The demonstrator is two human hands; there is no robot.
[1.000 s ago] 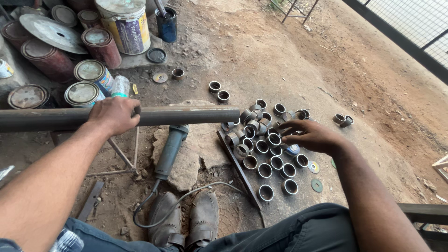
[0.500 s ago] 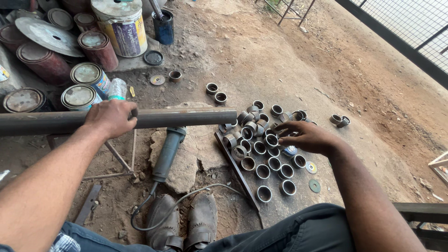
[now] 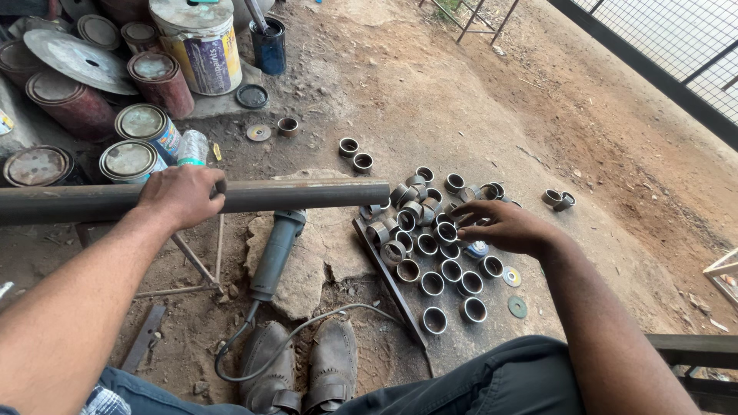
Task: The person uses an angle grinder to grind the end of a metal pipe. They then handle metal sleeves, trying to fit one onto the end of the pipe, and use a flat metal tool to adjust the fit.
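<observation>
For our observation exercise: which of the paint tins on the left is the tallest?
The big yellow-and-white tin at the top, beside the dark blue can; the others are shorter, rusty-lidded tins.

We see an angle grinder (image 3: 275, 250) lying on a flat stone (image 3: 304, 269) near the middle, its cable (image 3: 307, 327) looping toward a pair of worn shoes (image 3: 304, 369) at the near edge. Far left we find a cluster of rusty paint tins (image 3: 142, 127), a round metal disc (image 3: 81, 60) resting on some of them, and a larger yellow-and-white bucket (image 3: 201, 46). Just right of the bucket stands a dark blue can (image 3: 269, 46) with a black lid (image 3: 251, 95) on the ground near it. Two small discs (image 3: 513, 292) lie on the dirt at right. A wire mesh fence (image 3: 676, 38) runs along the far right.
</observation>
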